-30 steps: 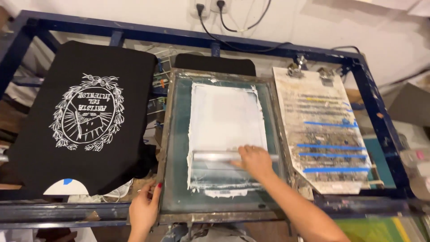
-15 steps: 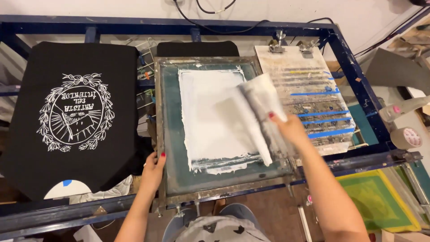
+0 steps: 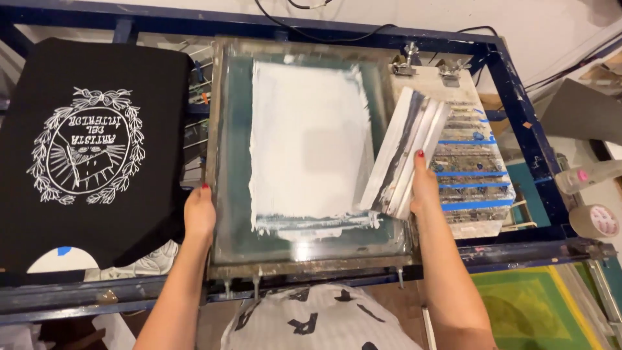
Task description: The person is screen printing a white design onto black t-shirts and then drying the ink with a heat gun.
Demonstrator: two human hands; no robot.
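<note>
We look down on a rectangular screen-printing frame [image 3: 223, 162] with a worn metal rim and teal mesh, lying flat in the middle of a dark blue metal press stand [image 3: 518, 110]. A broad sheet of white ink [image 3: 308, 139] covers most of the mesh, its lower edge smeared and ragged near the bottom of the frame.

Our left hand [image 3: 199, 217] is at the frame's left rail, low down, fingers curled over the rim; the grip is closed on that rail. Our right hand [image 3: 424, 188] is at the frame's right side, its grip closed on a long, flat squeegee [image 3: 408, 146] smeared with white ink and dark streaks. The squeegee is tilted, its lower end near the bottom right corner of the ink patch and its upper end leaning away towards the right, over the frame's right rail.

Left of the frame lies a black T-shirt [image 3: 97, 71] stretched on a platen, printed with a round white wreath emblem [image 3: 87, 146]. Right of the frame, partly behind the squeegee, sits a pale, ink-stained board [image 3: 470, 162] crossed by strips of blue tape and held at the top by two metal clamps [image 3: 427, 65]. Beyond the stand on the far right we see a roll of tan tape [image 3: 596, 221], and at the lower right corner a green and yellow mesh screen [image 3: 538, 304].
</note>
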